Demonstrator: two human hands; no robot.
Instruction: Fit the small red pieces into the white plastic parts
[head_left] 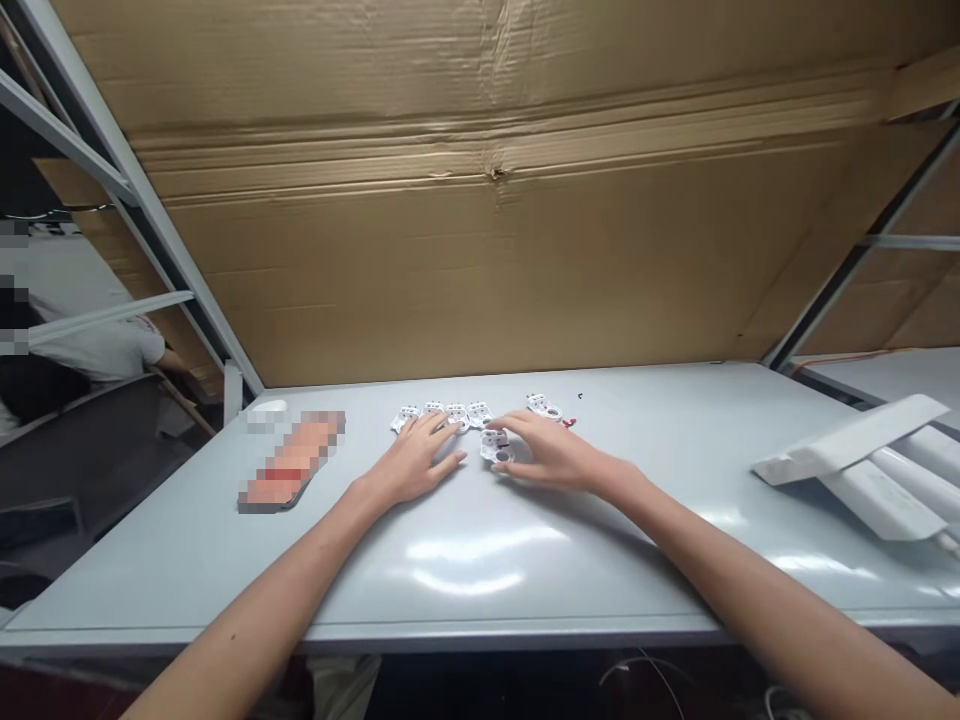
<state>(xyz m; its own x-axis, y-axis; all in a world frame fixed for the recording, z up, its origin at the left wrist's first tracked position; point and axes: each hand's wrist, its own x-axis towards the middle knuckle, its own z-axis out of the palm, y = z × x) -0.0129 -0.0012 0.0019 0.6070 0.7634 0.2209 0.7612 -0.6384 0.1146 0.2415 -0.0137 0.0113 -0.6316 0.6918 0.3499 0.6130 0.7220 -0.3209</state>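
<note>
Several small white plastic parts (442, 413) lie in a row on the grey table (480, 560), near its far side. My left hand (415, 460) rests flat on the table, fingers stretched out, fingertips touching the row. My right hand (544, 450) lies palm down with fingers spread, its fingertips on one white part (495, 447) pulled out in front of the row. Another white part (544, 406) lies just beyond my right hand, with a tiny red bit (570, 424) beside it.
A blurred orange-pink object (292, 463) lies at the left of the table, with a small white piece (268, 408) behind it. Long white tubes and a white strip (862, 465) lie at the right edge. A cardboard wall (480, 250) backs the table. A person (82, 330) sits at far left.
</note>
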